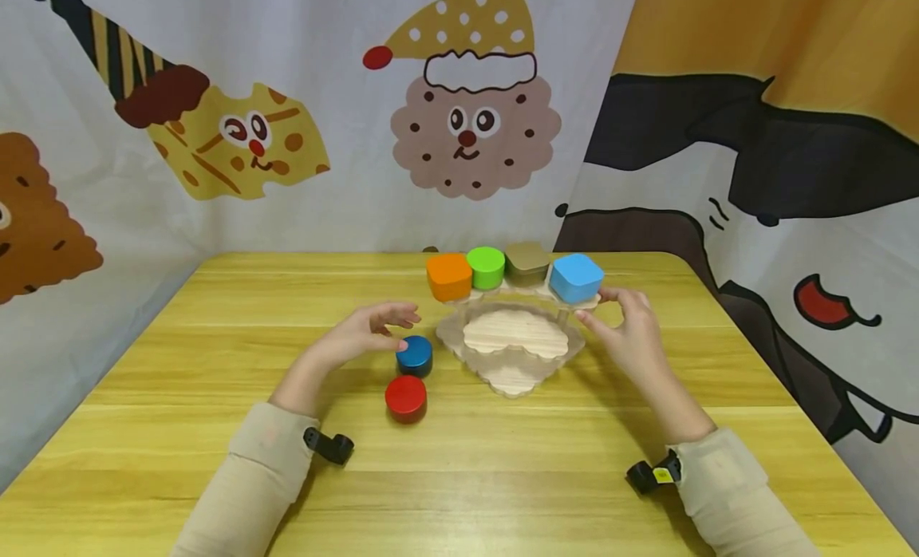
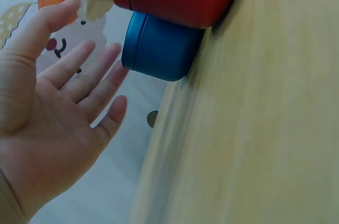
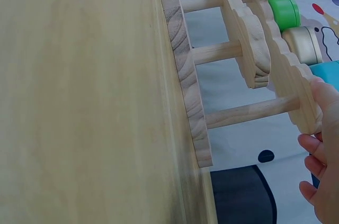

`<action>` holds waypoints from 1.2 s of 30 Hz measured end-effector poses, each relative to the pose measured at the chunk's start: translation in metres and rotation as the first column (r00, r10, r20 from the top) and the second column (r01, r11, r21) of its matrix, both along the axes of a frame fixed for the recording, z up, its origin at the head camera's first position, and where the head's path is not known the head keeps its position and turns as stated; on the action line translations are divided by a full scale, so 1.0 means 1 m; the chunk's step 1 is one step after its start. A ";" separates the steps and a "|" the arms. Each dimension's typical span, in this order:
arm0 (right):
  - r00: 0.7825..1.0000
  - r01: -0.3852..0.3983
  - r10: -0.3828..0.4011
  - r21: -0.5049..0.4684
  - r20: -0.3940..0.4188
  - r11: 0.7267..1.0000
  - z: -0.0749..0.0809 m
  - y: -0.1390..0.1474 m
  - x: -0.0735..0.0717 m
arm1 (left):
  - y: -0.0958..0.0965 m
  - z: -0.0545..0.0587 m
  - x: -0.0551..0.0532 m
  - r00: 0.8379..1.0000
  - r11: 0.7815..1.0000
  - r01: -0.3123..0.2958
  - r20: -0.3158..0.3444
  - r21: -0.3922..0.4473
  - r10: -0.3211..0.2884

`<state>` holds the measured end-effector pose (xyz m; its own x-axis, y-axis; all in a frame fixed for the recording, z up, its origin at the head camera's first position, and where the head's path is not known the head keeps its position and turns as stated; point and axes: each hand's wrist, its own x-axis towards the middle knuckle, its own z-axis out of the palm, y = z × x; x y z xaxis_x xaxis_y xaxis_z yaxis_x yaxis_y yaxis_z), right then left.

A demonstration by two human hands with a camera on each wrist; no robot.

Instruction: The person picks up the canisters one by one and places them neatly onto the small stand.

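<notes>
A tiered wooden stand (image 1: 514, 333) with scalloped edges stands on the table. My right hand (image 1: 635, 337) pinches the right end of its top tier between thumb and fingers, as the right wrist view also shows. On that tier sit an orange tin (image 1: 449, 278), a round green tin (image 1: 486, 268), a gold-brown tin (image 1: 527, 265) and a light blue tin (image 1: 577, 279). My left hand (image 1: 359, 331) hovers left of the stand, fingers loosely extended and holding nothing. Beside its thumb stands a round dark blue tin (image 1: 415, 357); the head view does not settle whether they touch.
A round red tin (image 1: 406, 399) stands in front of the dark blue one. Wooden dowels (image 3: 253, 112) join the stand's tiers. Behind the table's (image 1: 502, 477) far edge hangs a cartoon-printed curtain (image 1: 287, 30). Each sleeve cuff carries a small black camera (image 1: 330, 445).
</notes>
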<state>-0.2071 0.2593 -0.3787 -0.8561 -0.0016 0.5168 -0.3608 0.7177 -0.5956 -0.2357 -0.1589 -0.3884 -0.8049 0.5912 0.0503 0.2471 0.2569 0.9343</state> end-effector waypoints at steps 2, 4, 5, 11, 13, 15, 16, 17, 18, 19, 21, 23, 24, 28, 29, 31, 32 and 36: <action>1.000 0.001 -0.001 -0.001 -0.008 1.000 -0.001 0.000 0.000 | -0.002 -0.002 -0.001 0.999 0.999 0.038 0.022 0.007 -0.038; 1.000 0.002 -0.002 -0.002 -0.012 1.000 -0.001 0.000 -0.001 | -0.003 -0.004 -0.002 0.997 0.998 0.065 0.042 0.011 -0.066; 1.000 0.001 -0.001 -0.001 -0.013 1.000 -0.001 0.000 -0.001 | -0.004 -0.005 -0.002 0.996 0.997 0.080 0.049 0.010 -0.080; 1.000 0.003 -0.003 0.003 -0.009 1.000 0.000 0.000 0.000 | -0.009 -0.012 -0.005 0.988 0.989 0.145 0.054 -0.019 -0.144; 1.000 0.003 -0.003 0.002 -0.003 1.000 0.000 0.000 0.001 | -0.010 -0.014 -0.006 0.987 0.988 0.154 0.050 -0.027 -0.152; 1.000 0.002 -0.002 -0.001 0.003 1.000 0.001 0.000 0.001 | -0.012 -0.015 -0.006 0.985 0.986 0.163 0.054 -0.025 -0.162; 1.000 0.002 -0.002 -0.001 0.005 1.000 0.001 0.000 0.001 | -0.012 -0.016 -0.006 0.984 0.986 0.166 0.061 -0.025 -0.165; 1.000 0.002 -0.002 -0.001 0.007 1.000 0.001 0.000 0.001 | -0.013 -0.017 -0.007 0.983 0.985 0.172 0.067 -0.023 -0.170; 1.000 0.002 -0.002 -0.001 0.008 1.000 0.001 -0.001 0.001 | -0.013 -0.018 -0.007 0.982 0.984 0.175 0.076 -0.021 -0.173; 1.000 0.004 -0.004 0.000 0.009 1.000 0.001 0.000 0.001 | -0.014 -0.018 -0.007 0.981 0.984 0.178 0.083 -0.022 -0.176; 1.000 0.005 -0.005 0.000 0.010 1.000 0.001 0.000 0.001 | -0.014 -0.019 -0.008 0.980 0.984 0.179 0.098 -0.023 -0.176; 1.000 0.005 -0.005 0.002 0.009 1.000 0.001 -0.001 0.001 | -0.014 -0.020 -0.008 0.979 0.984 0.178 0.104 -0.029 -0.174; 1.000 0.006 -0.006 0.001 0.009 1.000 0.001 -0.001 0.001 | -0.014 -0.020 -0.008 0.979 0.984 0.175 0.108 -0.030 -0.171; 1.000 0.004 -0.004 0.000 0.008 1.000 0.001 -0.001 0.000 | -0.014 -0.022 -0.008 0.980 0.985 0.168 0.118 -0.040 -0.162; 1.000 0.003 -0.003 -0.001 0.008 1.000 0.001 -0.001 0.000 | -0.014 -0.022 -0.008 0.980 0.985 0.166 0.122 -0.043 -0.160; 1.000 0.003 -0.003 -0.001 0.007 1.000 0.001 -0.001 0.000 | -0.014 -0.023 -0.008 0.980 0.985 0.164 0.126 -0.050 -0.156; 1.000 0.003 -0.003 -0.001 0.007 1.000 0.001 -0.001 0.000 | -0.013 -0.023 -0.008 0.979 0.985 0.164 0.128 -0.053 -0.156; 1.000 0.003 -0.003 -0.004 0.005 1.000 0.000 0.000 0.000 | -0.011 -0.023 -0.007 0.978 0.983 0.172 0.130 -0.059 -0.163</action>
